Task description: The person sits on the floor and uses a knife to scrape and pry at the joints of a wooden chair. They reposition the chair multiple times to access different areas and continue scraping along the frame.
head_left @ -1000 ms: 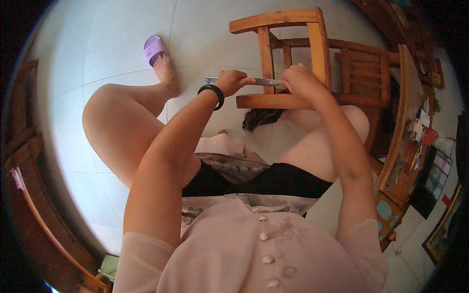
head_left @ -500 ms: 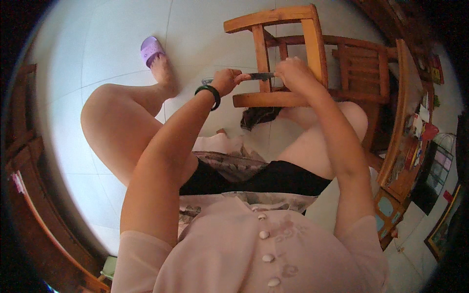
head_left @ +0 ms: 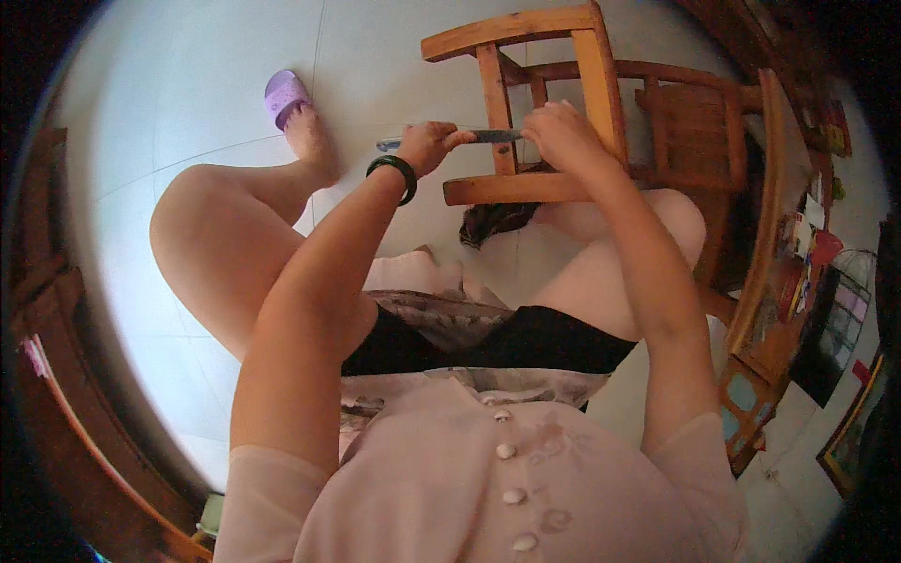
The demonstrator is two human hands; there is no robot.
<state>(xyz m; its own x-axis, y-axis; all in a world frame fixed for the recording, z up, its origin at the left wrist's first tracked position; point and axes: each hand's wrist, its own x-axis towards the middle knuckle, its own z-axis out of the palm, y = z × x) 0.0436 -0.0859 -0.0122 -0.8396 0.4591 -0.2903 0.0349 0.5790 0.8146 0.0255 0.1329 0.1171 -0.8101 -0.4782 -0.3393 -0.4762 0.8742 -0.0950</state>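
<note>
My left hand [head_left: 430, 143], with a dark bangle at the wrist, grips a long, narrow grey metal tool [head_left: 493, 137], possibly a blade, by its left part. My right hand [head_left: 563, 136] has its fingers closed on the tool's right end. The tool lies level across the front of a wooden chair frame [head_left: 593, 89], between its top and lower bars. My right forearm passes over the lower bar [head_left: 497, 188], and just below that bar is a bunched dark cloth [head_left: 488, 223].
A second wooden piece with slats [head_left: 694, 127] lies behind the frame. A wooden cabinet [head_left: 755, 300] with small cluttered items stands at the right. Dark wooden furniture [head_left: 52, 291] lines the left edge. My foot in a purple slipper [head_left: 286, 89] rests on the tiled floor [head_left: 141, 113].
Both hands, still on the grey tool, have shifted a little up and left in the picture. The chair frame also appears slightly higher and further left.
</note>
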